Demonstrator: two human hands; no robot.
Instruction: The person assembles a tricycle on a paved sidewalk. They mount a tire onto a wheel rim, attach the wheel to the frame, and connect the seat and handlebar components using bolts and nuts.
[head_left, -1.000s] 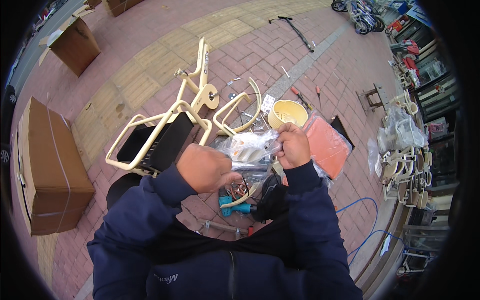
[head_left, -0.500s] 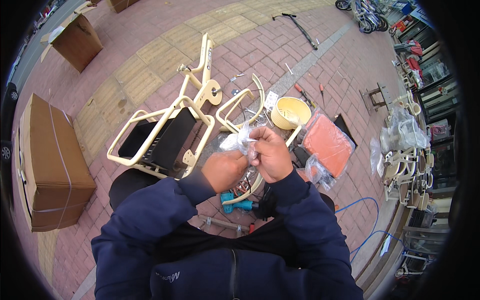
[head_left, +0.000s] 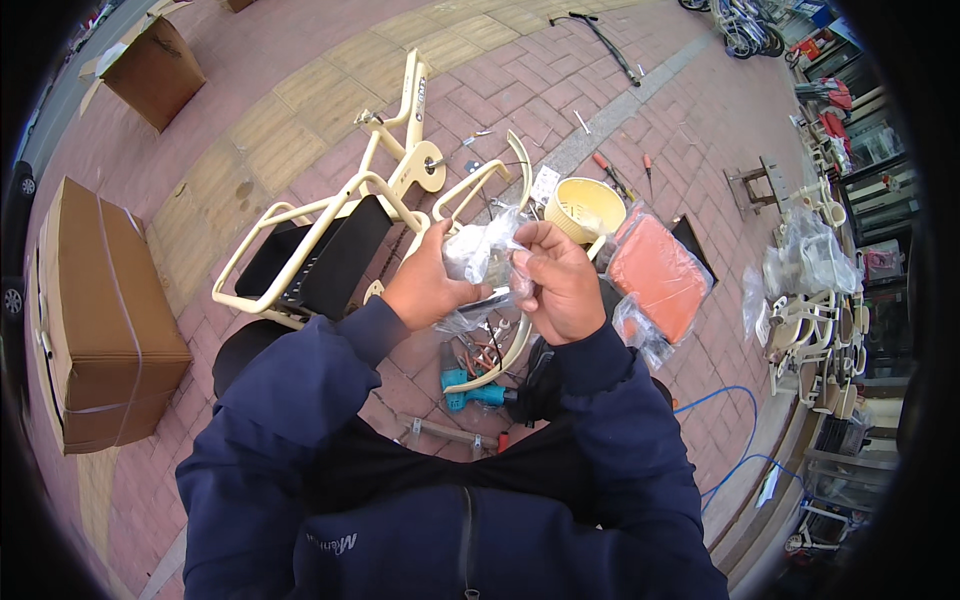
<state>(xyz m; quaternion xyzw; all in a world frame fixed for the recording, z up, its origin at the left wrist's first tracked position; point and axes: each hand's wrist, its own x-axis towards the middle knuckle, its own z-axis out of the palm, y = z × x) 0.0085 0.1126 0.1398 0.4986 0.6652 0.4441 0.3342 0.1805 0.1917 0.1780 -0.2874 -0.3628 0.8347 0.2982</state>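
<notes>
Between my hands is a clear plastic bag (head_left: 487, 250) with small parts in it that I cannot make out. My left hand (head_left: 428, 283) is wrapped round the bag's left side. With thumb and fingers, my right hand (head_left: 556, 278) pinches the bag's right edge. Below the bag, a cream curved fender (head_left: 508, 358) and a teal power drill (head_left: 474, 391) lie on the paving. To the left stands a cream cycle frame (head_left: 352, 190) carrying a black bin (head_left: 345, 250). A yellow basket (head_left: 585, 208) sits just beyond my right hand.
An orange cushion in plastic (head_left: 655, 275) lies at the right, with screwdrivers (head_left: 610, 172) beyond it. A large cardboard box (head_left: 115, 330) stands at the left. A floor pump (head_left: 605, 45) lies far off; a blue hose (head_left: 735, 440) curves at the right. Frame parts (head_left: 815, 340) are piled by the wall.
My hands have moved apart, and the bag is now spread wider between them. The left hand has turned from a closed fist to a grip round the bag's side.
</notes>
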